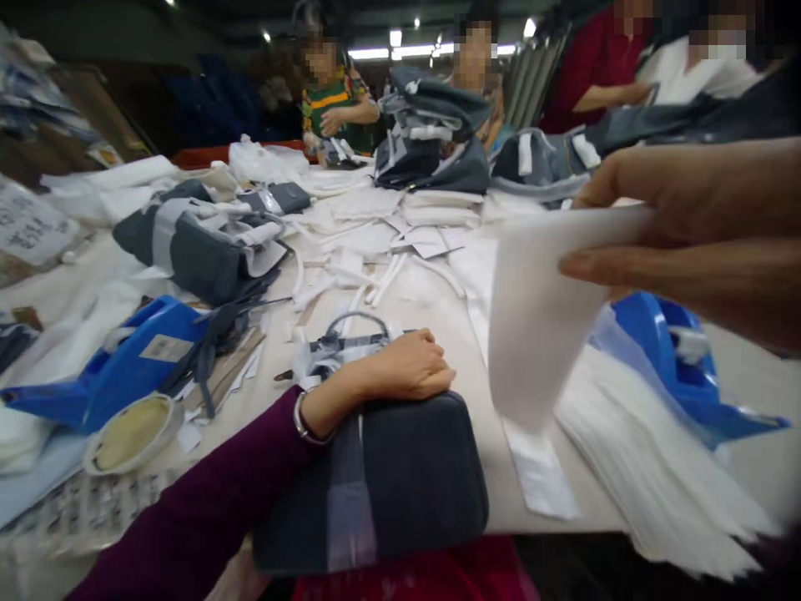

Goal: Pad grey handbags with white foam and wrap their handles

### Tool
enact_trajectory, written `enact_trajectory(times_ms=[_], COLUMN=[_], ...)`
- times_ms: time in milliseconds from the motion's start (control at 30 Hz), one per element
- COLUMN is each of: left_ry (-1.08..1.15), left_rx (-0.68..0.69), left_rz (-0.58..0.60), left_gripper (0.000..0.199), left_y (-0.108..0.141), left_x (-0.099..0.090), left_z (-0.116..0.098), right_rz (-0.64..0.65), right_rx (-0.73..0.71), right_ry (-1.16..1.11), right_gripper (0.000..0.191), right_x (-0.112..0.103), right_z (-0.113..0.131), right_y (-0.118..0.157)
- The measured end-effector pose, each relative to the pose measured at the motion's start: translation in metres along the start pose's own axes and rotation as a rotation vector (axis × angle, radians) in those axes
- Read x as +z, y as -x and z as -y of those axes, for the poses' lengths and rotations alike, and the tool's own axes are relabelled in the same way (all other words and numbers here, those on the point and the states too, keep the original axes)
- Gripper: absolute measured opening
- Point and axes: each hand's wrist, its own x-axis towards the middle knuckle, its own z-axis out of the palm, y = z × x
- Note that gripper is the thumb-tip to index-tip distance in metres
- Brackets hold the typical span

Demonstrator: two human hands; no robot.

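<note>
- A factory room under strip lights [413, 52] held a long white-covered worktable [494, 492], with co-workers along its far side, among them a person in a striped shirt [331, 104] and a person in a dark red top [594, 67].
- The right hand [694, 234] was closed in a pinch on the edge of a thin white sheet [538, 317], its fingers [581, 265] above and below the edge, so that the sheet hung curving down in the air.
- The left hand [406, 365] lay relaxed, not clamped, with its fingers curled over the top edge of a dark grey bag [375, 484].
- That bag sat on the table's near edge, under the maroon sleeve [200, 509].
- A stack of white sheets [651, 451] fanned out just right of the bag, beside blue plastic [676, 367].
- White strips [350, 275] and more grey bags [200, 250] lay farther along the table.
</note>
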Motion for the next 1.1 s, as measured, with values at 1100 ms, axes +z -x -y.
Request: enact_trajectory(times_ms=[1100], left_ry=[0.242], left_rx=[-0.154], left_rz=[-0.195], left_gripper=[0.039], left_y=[0.002], left_x=[-0.014], left_z=[-0.002], right_rz=[0.117], right_rx=[0.462], right_ry=[-1.171], right_gripper=[0.016], right_x=[0.261], right_z=[-0.011], right_y=[-0.014])
